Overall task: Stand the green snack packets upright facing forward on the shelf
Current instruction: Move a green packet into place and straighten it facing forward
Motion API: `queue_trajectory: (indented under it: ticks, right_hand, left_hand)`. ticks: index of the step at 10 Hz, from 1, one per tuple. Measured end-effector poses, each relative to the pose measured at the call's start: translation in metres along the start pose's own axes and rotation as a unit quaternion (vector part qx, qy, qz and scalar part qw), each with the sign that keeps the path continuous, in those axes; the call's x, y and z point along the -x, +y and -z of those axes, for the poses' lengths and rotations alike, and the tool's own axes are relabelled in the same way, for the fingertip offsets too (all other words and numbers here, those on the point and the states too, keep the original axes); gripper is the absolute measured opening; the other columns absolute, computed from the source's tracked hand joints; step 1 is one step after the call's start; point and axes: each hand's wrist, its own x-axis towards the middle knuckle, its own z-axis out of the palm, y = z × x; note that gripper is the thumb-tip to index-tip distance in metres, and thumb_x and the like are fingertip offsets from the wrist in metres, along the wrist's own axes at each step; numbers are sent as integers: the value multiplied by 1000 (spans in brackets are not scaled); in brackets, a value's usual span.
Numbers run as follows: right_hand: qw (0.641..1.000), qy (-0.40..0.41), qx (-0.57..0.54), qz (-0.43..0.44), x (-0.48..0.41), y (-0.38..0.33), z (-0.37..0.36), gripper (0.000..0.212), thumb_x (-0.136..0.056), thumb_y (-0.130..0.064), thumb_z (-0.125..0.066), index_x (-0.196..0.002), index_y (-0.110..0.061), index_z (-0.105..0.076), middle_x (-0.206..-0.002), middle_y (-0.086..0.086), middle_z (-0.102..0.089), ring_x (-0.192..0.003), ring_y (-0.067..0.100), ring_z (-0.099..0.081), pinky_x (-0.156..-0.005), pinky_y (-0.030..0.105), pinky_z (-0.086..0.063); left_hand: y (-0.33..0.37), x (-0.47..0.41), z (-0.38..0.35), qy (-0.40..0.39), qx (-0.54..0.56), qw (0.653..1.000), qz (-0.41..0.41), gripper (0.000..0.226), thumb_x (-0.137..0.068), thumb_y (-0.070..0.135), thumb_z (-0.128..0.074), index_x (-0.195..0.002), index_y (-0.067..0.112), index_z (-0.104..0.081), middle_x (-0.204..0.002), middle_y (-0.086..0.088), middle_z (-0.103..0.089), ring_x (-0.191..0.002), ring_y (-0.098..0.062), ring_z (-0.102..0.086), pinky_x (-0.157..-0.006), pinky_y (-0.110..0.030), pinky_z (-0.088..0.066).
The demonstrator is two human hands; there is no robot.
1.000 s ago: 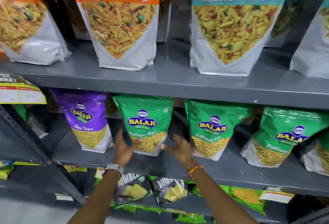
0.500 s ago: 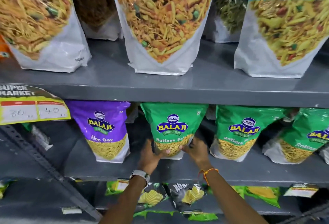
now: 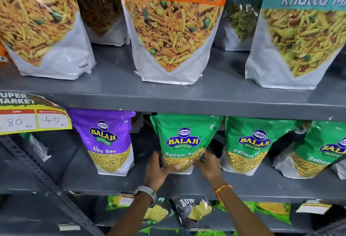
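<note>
Three green Ratlami Sev packets stand on the grey middle shelf (image 3: 243, 183). The left green packet (image 3: 184, 134) is upright and faces forward. My left hand (image 3: 158, 170) grips its lower left corner and my right hand (image 3: 206, 167) grips its lower right corner. The middle green packet (image 3: 250, 142) leans slightly left. The right green packet (image 3: 325, 153) tilts more and runs off the frame's right edge.
A purple Aloo Sev packet (image 3: 105, 140) stands left of the held packet. Large orange and teal mix bags (image 3: 174, 27) fill the upper shelf. A yellow price tag (image 3: 31, 115) hangs at left. Chip packets (image 3: 192, 211) lie on the lower shelf.
Both hands went from open in front of the shelf to closing on the bottom corners of the left green packet. The camera has moved closer and to the left.
</note>
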Motion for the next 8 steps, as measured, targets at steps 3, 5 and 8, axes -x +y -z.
queue_trajectory:
  ticks: [3,5,8]
  right_hand:
    - [1000,-5,-13,2,5,2,-2,36,-71,-9,-75,-104,-11,-62,-107,10,-71,-98,20,-66,-89,50,-53]
    - [1000,-12,-3,-5,1,5,-2,39,-67,-23,-78,-101,-19,-61,-110,8,-70,-101,20,-65,-89,52,-53]
    - [999,-22,-36,1,25,-6,-2,50,-67,-18,-79,-111,-12,-56,-115,10,-67,-106,21,-63,-94,47,-51]
  left_hand:
    - [3,4,-4,3,28,1000,-7,68,-49,53,-76,-102,26,-45,-113,-5,-60,-101,-19,-61,-78,-39,-56]
    - [5,1,-2,0,14,1000,-19,69,-49,56,-75,-103,24,-46,-111,-4,-61,-102,-21,-60,-81,-43,-55]
    - [-10,5,0,3,12,999,-32,91,-47,69,-74,-123,33,-38,-127,3,-57,-115,-16,-55,-90,-47,-52]
